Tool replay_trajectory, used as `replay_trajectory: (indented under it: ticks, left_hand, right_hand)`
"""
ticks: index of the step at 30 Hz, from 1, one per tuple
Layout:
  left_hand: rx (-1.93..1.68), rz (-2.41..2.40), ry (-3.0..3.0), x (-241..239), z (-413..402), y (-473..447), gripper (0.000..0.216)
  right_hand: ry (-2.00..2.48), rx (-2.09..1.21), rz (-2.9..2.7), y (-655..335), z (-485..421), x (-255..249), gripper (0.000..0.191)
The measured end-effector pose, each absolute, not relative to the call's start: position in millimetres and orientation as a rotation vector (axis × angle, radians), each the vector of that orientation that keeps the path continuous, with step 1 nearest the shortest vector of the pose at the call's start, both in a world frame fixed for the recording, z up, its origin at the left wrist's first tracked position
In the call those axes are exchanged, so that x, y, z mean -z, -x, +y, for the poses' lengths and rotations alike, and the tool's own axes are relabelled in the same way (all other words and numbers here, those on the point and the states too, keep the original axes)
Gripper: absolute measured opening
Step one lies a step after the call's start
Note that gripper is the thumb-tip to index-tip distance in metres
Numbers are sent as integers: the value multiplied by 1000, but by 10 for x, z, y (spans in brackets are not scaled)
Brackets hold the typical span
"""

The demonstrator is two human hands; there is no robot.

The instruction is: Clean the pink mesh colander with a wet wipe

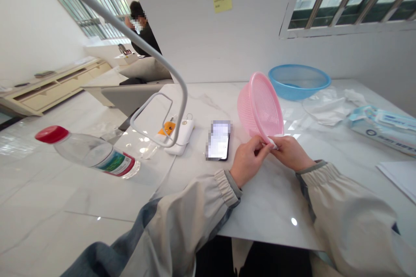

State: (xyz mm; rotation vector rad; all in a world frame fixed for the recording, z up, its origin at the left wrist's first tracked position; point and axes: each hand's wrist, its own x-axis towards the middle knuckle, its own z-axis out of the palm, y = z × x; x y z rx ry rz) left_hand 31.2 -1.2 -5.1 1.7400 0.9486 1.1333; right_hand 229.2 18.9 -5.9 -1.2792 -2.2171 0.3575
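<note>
A pink colander (244, 108) with a mesh wall is tilted up on its side over the white marble-patterned table, its opening facing right. My left hand (248, 158) is closed, pinching the near, lower part of its rim. My right hand (292, 152) closes on the same part of the rim from the right, fingertips almost touching those of the left. A small bit of white, thin material (275, 136), like a wipe, shows at the rim between my fingers; most of it is hidden. Left of the colander lies a phone (219, 140) with its screen lit.
A blue basin (299, 91) stands behind, near the wall. Crumpled white wipes (329, 110), a wipes pack (383, 125) and paper (401, 177) lie right. Leftward are a white power bank (182, 136), a grey curved stand (185, 91) and a bottle (94, 153). A person (147, 37) sits beyond.
</note>
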Motion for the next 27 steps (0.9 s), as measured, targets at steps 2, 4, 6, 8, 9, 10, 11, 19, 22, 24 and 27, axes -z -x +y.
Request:
replay_trajectory:
  ticks: [2, 4, 6, 8, 9, 10, 11, 19, 22, 24, 27]
  left_hand:
    - [-1150, 943, -1730, 43, -21, -312, 35]
    - [-1194, 939, -1701, 36, -27, -312, 37]
    - [-1267, 921, -1642, 35, -26, -310, 38]
    - [-1341, 897, -1566, 40, -17, -308, 39]
    - [-1365, 886, -1535, 45, -11, -306, 39]
    - [-1377, 876, -1514, 50, -5, -305, 39]
    - [-1375, 871, -1507, 56, 1, -303, 38]
    - [-1172, 937, -1681, 53, -29, -307, 29]
    - [-1099, 992, -1750, 69, -53, -316, 27]
    - [-1075, 1010, -1757, 89, -58, -326, 26]
    - [-1150, 1003, -1648, 64, -75, -359, 27]
  right_hand:
    - [1289, -362, -2212, -2296, 195, 62, 41]
    - [1301, -357, -2206, -2297, 197, 67, 39]
    - [1313, -358, -2209, -2293, 195, 68, 35]
    - [1337, -358, -2218, -2286, 188, 62, 30]
    - [1355, -355, -2224, -2283, 185, 58, 29]
    - [1377, -347, -2229, -2281, 181, 53, 28]
    - [1400, -333, -2232, -2279, 178, 49, 27]
    - [1308, -330, -2248, -2281, 179, 53, 44]
    - [1279, -395, -2250, -2274, 185, 54, 49]
    - [1299, -426, -2239, -2273, 192, 54, 49]
    - [1374, -431, -2186, -2279, 194, 48, 45]
